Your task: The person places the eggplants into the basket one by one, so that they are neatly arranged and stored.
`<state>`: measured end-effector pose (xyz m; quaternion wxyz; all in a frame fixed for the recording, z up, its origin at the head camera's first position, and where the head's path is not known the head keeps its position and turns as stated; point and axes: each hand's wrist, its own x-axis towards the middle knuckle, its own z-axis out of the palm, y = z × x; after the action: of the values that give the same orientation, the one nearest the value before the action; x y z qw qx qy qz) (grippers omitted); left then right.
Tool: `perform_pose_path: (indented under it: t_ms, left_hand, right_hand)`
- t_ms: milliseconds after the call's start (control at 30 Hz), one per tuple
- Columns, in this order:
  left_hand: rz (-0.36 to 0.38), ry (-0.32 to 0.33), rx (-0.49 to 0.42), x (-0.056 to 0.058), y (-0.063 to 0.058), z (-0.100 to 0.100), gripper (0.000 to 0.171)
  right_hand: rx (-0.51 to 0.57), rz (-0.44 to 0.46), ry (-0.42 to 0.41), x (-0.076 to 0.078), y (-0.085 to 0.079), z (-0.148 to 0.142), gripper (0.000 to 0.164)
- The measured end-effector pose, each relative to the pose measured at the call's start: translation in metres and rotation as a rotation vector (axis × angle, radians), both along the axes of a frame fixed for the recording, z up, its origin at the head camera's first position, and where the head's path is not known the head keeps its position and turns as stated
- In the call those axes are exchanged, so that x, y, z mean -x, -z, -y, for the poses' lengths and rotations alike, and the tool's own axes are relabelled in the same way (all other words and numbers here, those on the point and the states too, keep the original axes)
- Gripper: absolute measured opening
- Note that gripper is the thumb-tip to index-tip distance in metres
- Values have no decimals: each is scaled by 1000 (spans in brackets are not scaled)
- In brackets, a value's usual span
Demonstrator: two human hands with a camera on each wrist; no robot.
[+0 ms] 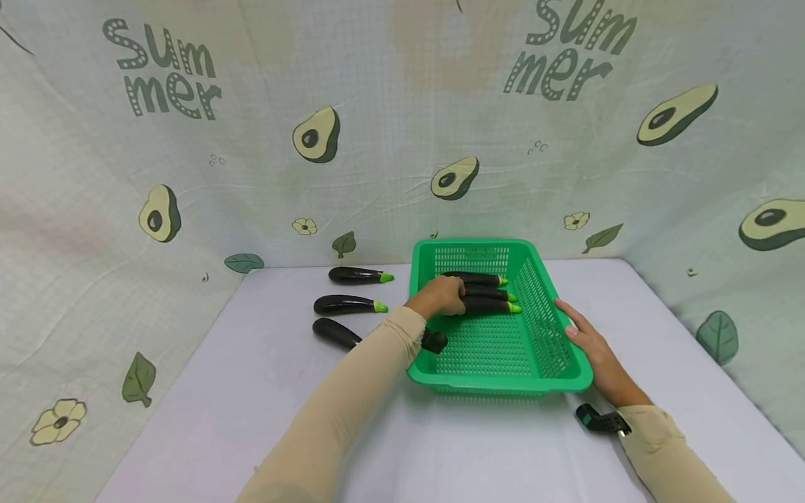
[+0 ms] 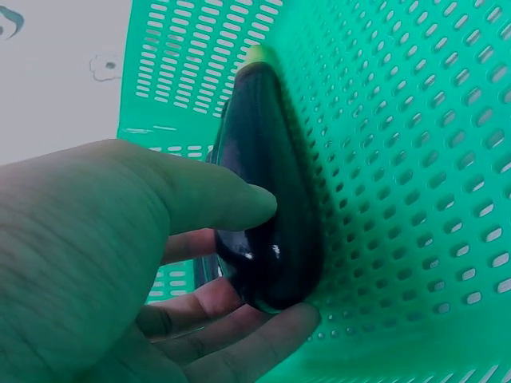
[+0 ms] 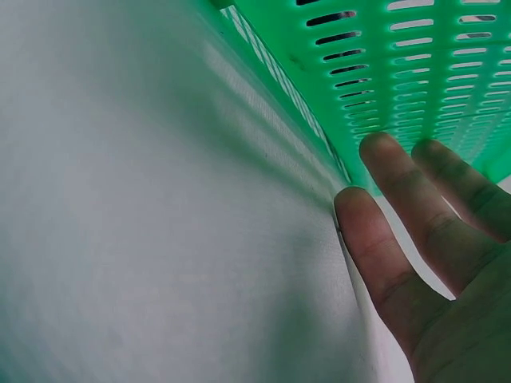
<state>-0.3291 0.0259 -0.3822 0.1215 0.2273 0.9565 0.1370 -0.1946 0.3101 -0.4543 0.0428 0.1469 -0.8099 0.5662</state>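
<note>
Inside the green plastic basket (image 1: 497, 383), my left hand (image 1: 440, 296) holds a dark eggplant (image 1: 487, 305) by its rounded end. The left wrist view shows the thumb over the eggplant (image 2: 267, 144) and the fingertips around its lower end, with the pale green stem pointing away. Two more eggplants, including one at the back (image 1: 474, 278), lie behind it in the basket. My right hand (image 1: 594, 349) is at the basket's right side. In the right wrist view, its extended fingers (image 3: 415, 215) rest against the outside of the slotted wall (image 3: 383, 72).
Left of the basket, three eggplants lie on the white table (image 1: 207, 419): a back one (image 1: 355, 276), a middle one (image 1: 344, 304) and a front one (image 1: 333, 332) partly behind my left sleeve. A cloth printed with avocados (image 1: 317, 136) hangs behind the table.
</note>
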Motion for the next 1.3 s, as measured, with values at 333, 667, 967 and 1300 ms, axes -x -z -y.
perform_pose_path:
  t_ms: [333,667,967,1300]
  left_hand:
    - [-15,3,2,-1,-2,2,32]
    - [-5,-6,27,0,0,2,32]
    - [-13,-7,33,1,2,1,29]
    - [-8,-22,30,-2,-1,1,38]
  right_hand:
    - [-30,9,6,0,-1,1,53]
    - [-27,-1,8,0,1,1,53]
    - [-34,-7,6,0,-1,2,53]
    - [-22,5,10,0,0,1,53]
